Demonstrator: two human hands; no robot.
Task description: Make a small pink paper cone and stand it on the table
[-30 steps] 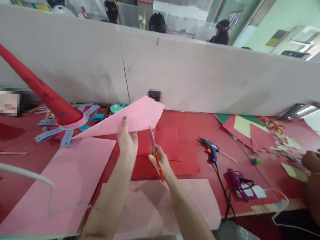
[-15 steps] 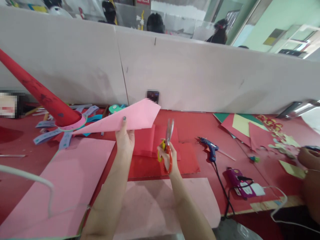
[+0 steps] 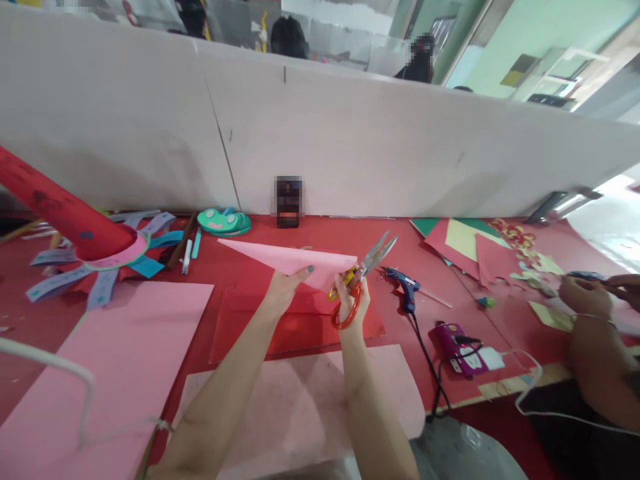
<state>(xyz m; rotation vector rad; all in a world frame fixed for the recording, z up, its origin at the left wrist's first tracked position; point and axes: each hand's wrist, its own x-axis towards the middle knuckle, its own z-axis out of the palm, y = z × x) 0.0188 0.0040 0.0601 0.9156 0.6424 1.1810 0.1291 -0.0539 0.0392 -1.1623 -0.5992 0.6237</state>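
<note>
Pink paper tapers leftward, its long axis crosswise.

1. Holding folded pink paper in left hand.
2. Gripping scissors in right hand, with blades parted, by paper's right end.
3. Note blue glue gun on red bench, right of scissors.
</note>
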